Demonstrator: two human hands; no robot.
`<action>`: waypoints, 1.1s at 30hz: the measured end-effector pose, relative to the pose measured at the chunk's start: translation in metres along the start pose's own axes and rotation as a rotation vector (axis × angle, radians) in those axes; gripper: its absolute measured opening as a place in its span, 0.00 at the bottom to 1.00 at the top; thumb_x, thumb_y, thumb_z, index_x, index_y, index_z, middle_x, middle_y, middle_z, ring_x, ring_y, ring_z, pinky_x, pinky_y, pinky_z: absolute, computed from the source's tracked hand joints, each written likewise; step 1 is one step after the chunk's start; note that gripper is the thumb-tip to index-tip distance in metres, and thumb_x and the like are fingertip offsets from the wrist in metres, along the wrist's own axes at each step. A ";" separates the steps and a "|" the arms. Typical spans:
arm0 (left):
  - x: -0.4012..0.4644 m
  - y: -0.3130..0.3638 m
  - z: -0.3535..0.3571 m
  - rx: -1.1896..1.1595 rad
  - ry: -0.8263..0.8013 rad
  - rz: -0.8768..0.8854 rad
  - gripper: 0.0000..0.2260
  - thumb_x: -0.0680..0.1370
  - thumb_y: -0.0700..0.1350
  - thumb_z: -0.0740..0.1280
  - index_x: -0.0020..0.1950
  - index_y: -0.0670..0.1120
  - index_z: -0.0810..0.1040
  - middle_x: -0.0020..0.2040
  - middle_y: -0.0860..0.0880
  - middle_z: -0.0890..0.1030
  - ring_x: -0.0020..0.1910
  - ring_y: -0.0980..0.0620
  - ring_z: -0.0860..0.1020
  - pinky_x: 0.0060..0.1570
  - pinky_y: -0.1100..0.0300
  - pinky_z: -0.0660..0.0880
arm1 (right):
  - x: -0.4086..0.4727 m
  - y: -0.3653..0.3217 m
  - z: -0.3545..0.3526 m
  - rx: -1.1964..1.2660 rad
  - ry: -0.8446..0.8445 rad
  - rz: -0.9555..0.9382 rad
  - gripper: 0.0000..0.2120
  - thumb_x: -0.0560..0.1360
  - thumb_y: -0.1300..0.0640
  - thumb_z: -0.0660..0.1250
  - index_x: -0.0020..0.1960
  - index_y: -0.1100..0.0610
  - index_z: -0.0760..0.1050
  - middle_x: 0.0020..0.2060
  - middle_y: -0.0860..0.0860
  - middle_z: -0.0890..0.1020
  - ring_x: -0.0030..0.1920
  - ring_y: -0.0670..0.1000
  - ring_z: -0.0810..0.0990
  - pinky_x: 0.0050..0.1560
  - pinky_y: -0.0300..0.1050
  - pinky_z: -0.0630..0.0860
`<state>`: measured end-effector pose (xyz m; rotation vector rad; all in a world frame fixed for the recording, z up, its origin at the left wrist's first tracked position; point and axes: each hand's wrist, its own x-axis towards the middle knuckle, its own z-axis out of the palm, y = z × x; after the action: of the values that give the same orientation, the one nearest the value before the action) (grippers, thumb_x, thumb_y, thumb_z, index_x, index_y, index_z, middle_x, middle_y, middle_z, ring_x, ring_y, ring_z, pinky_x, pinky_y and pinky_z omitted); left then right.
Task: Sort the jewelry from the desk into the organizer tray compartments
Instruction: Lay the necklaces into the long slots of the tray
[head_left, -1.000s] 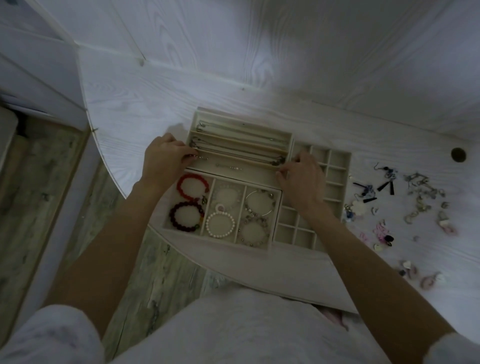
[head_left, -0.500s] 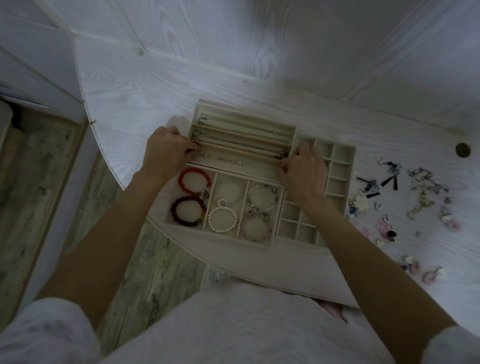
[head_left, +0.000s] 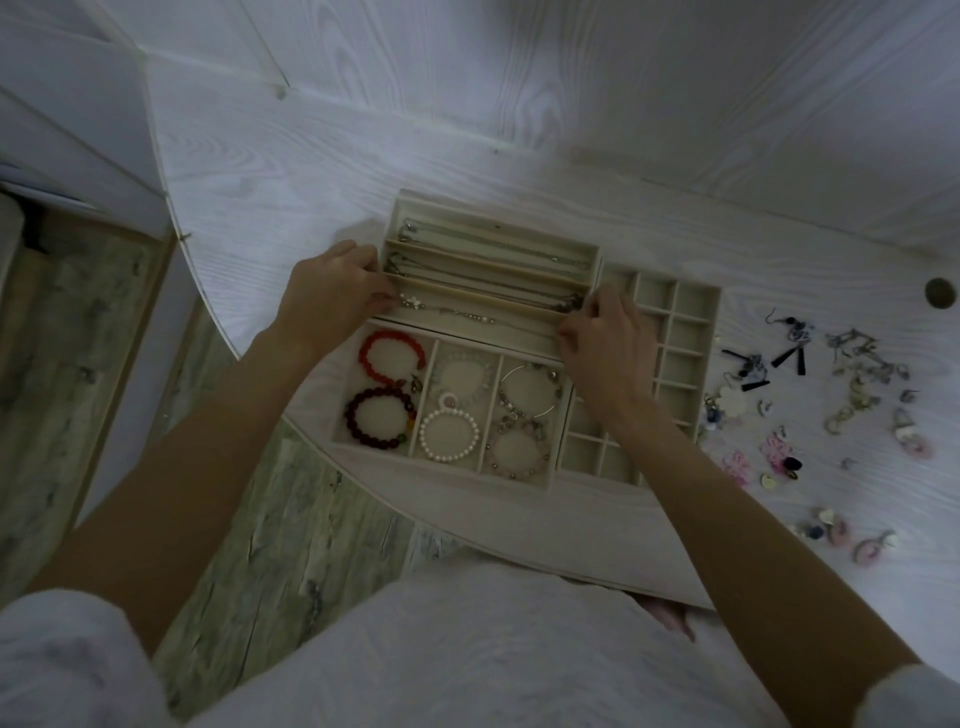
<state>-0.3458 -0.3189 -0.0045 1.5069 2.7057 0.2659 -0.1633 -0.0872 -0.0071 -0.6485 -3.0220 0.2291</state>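
Observation:
A thin beaded necklace (head_left: 457, 312) lies stretched along the front long slot of the beige necklace tray (head_left: 493, 221). My left hand (head_left: 332, 293) pinches its left end at the tray's left wall. My right hand (head_left: 605, 345) pinches the right end at the slot's right corner. Two other chains lie in the slots behind. The bracelet tray (head_left: 441, 480) in front holds red, dark red, pearl and other bead bracelets. A grid tray (head_left: 706, 312) of small compartments stands to the right, partly under my right wrist. Loose earrings (head_left: 789, 358) are scattered on the desk to the right.
The white wood-grain desk (head_left: 311, 171) has a curved front edge, and the bracelet tray sits close to it. A round cable hole (head_left: 939, 293) is at the far right. White panelled walls rise behind and to the left. Wooden floor shows below left.
Both hands have stayed at the ends of the front slot, with the fingers shifting slightly. The necklace now lies straighter along the slot.

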 end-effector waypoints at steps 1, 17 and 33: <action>0.002 0.001 0.001 -0.003 -0.024 0.002 0.05 0.64 0.42 0.79 0.36 0.45 0.85 0.33 0.46 0.75 0.33 0.44 0.75 0.27 0.63 0.62 | 0.001 0.000 0.001 -0.022 -0.013 -0.015 0.01 0.68 0.59 0.74 0.38 0.56 0.84 0.39 0.54 0.76 0.40 0.54 0.75 0.37 0.43 0.67; 0.008 0.005 -0.002 0.089 -0.108 -0.017 0.05 0.65 0.39 0.78 0.32 0.44 0.83 0.31 0.45 0.75 0.28 0.43 0.75 0.27 0.64 0.59 | 0.011 -0.008 -0.002 -0.269 -0.134 -0.190 0.11 0.51 0.67 0.79 0.26 0.58 0.79 0.28 0.51 0.76 0.28 0.52 0.75 0.32 0.41 0.72; 0.006 0.009 -0.009 0.112 -0.128 -0.106 0.04 0.64 0.38 0.77 0.33 0.45 0.84 0.30 0.45 0.74 0.28 0.44 0.74 0.29 0.67 0.54 | 0.008 -0.008 -0.006 -0.232 -0.166 -0.132 0.10 0.54 0.63 0.81 0.27 0.54 0.80 0.28 0.48 0.75 0.28 0.49 0.74 0.30 0.37 0.68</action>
<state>-0.3420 -0.3107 0.0058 1.3491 2.7276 0.0138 -0.1736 -0.0903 0.0001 -0.4602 -3.2667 -0.0782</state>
